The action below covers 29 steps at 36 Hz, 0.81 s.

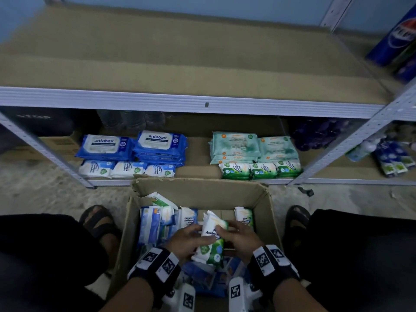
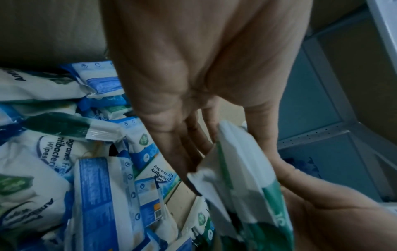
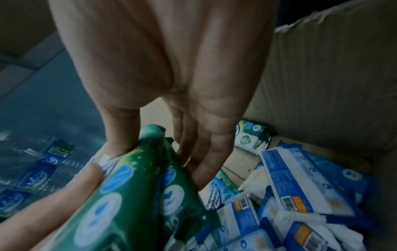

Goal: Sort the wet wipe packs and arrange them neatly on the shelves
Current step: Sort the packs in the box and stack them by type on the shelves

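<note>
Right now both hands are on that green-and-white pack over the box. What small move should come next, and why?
Probably lift the green-and-white pack clear of the cardboard box and carry it forward to the row of green packs at the lower shelf's front right. Both the left hand and the right hand already grip it, and its colouring matches that row, not the blue-and-white packs at the left.

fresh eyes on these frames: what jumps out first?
Both hands meet over the open cardboard box: the left hand and right hand share a grip on green-and-white wipe packs. Under them the box holds a jumble of blue-and-white packs. Behind, the bottom shelf is already sorted: blue Antabax packs on the left, green packs on the right.
</note>
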Motion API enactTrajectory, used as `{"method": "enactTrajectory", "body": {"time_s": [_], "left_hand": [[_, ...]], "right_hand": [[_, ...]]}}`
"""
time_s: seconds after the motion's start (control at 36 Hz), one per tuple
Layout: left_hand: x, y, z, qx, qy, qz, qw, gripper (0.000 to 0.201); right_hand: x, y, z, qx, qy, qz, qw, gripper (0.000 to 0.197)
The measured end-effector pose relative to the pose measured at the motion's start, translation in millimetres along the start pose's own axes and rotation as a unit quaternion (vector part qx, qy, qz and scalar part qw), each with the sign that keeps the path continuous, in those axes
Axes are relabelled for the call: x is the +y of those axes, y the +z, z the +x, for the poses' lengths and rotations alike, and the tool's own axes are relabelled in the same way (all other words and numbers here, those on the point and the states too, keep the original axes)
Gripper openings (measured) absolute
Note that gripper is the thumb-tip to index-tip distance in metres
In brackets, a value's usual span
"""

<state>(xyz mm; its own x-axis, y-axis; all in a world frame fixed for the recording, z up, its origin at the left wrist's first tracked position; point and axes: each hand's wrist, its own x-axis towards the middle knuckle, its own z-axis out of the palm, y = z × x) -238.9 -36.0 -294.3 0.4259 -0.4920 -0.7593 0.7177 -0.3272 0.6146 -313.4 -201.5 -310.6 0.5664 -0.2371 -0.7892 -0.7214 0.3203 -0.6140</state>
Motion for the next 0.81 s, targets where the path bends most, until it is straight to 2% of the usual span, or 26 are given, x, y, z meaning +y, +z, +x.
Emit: {"method": "enactTrajectory", "body": {"time_s": [0.08,0.17,0.19,0.25,0.31,0.36,0.44,0.5,0.53,0.56,0.67,0.81], "left_hand": [[2,0,2,-0.007,0.025,0.036,0.999,0.024],[9,-3,6,-0.006,0.059,0.143,0.988,0.024],[12,-5,7,-0.001,0.062,0.183,0.981,0.030],[21,-13,11,0.042,0.076,0.249,0.965,0.043],[36,-23,11,0.102,0.115,0.280,0.948,0.042],[54,-38,9,0.170,0.163,0.325,0.916,0.038],[75,-67,7,0.294,0.224,0.399,0.839,0.036],[80,-86,6,0.365,0.234,0.423,0.796,0.043],[81,-95,5,0.388,0.221,0.428,0.786,0.048],[79,-104,5,0.396,0.199,0.429,0.787,0.052],[68,-124,8,0.351,0.114,0.412,0.833,0.068],[64,-136,12,0.359,0.115,0.437,0.816,0.073]], "right_hand": [[-4,-2,4,-0.030,0.014,-0.001,0.999,0.034],[-8,-5,17,-0.033,0.033,-0.040,0.998,0.037],[-10,-6,21,-0.024,0.031,-0.057,0.998,0.039],[-13,-9,33,0.007,0.022,-0.110,0.994,0.047],[-14,-13,45,0.031,0.009,-0.199,0.980,0.059],[-18,-17,52,0.066,-0.009,-0.288,0.955,0.059],[-21,-22,64,0.090,-0.010,-0.338,0.937,0.055],[-20,-25,72,0.115,-0.014,-0.362,0.925,0.054],[-20,-26,75,0.124,-0.016,-0.376,0.918,0.055],[-21,-26,77,0.126,-0.016,-0.388,0.913,0.057],[-24,-27,90,0.132,-0.039,-0.419,0.897,0.061],[-27,-24,108,0.121,-0.030,-0.419,0.899,0.055]]}}
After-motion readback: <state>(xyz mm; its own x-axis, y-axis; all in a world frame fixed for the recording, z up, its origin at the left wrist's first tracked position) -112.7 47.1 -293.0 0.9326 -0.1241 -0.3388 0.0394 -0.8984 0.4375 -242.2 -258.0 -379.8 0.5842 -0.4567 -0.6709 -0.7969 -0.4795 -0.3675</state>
